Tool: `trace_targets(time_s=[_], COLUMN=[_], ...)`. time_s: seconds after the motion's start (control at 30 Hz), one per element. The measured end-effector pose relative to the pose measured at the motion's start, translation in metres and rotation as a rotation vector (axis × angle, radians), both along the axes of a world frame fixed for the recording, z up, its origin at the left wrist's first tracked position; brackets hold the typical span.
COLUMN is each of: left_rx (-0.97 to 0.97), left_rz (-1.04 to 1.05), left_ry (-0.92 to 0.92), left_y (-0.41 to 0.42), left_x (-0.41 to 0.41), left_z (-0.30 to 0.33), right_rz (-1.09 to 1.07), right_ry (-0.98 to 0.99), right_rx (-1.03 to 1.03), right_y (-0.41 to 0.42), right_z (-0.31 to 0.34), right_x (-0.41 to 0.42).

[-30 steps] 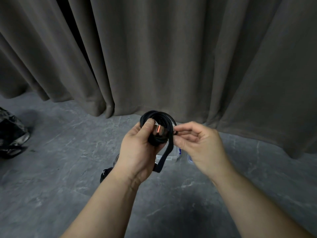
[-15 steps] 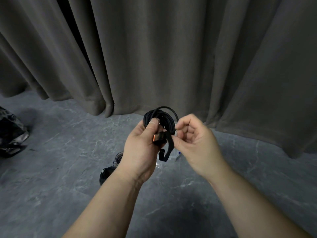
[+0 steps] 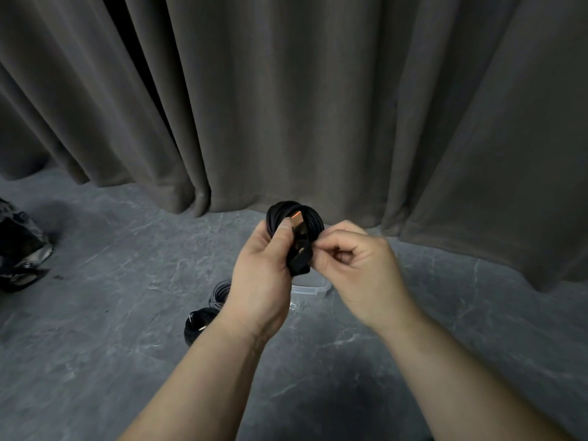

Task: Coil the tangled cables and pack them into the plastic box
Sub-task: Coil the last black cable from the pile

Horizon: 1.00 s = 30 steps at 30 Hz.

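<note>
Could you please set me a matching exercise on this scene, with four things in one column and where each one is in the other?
Things:
1. black coiled cable
2. plastic box
3. second black coil
4. curtain

Places:
A. hanging behind the floor
B. on the floor under the left forearm
C. held up in both hands
D. on the floor, mostly hidden behind the hands

Pairs: 1-C, 2-D, 3-B, 4-A

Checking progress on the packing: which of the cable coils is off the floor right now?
The black coil with the orange-tipped plug, gripped by the left hand and pinched by the right hand. The other two coils lie on the floor.
</note>
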<state>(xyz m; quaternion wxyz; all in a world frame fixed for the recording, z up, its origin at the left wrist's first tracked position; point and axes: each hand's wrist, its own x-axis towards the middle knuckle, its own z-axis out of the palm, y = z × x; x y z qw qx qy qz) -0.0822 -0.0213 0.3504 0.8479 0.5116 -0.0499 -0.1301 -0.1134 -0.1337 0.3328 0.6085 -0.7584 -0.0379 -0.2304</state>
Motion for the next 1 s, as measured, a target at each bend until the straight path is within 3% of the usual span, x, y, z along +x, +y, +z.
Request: trace_targets(time_s=[0.13,0.33,0.53,0.7,0.77,0.87,1.0], left_rx=[-0.079,-0.071,-0.028,0.028,0.041,0.028,0.018], left_rz=[-0.041,-0.168,-0.178,-0.205,-0.191,-0.173,-0.356], left_ry=[0.029,-0.067,-0.055,-0.048,-0.029,0.029,0.109], left_y=[0.004,0.004,0.004,0.006,0.005,0.007,0.017], left_x=[0.002,0.001,0.003,0.001,0.001,0.004,0.008], left_z=[-0.005,-0.008,-0.010,-0.010,-0.009,-0.007,-0.006], right_rz=[0.002,0.023,0.008,0.015,-0.021,0.051,-0.048], right_ry=[0.089,0.136,0.147,0.131,0.099,0.107,0.031], right_rx=[0.031,0.001,-0.142,-0.410,-0.377,-0.137,0.041], right_y=[-0.002,-0.009,-0.008,-0.009,-0.007,-0.008,-0.021], right_z=[-0.001,-0.001,-0.004,-0.002,-0.005,-0.001,0.012], right_x=[0.002,0.003,0.002,-0.003,-0.003,-0.005,-0.004])
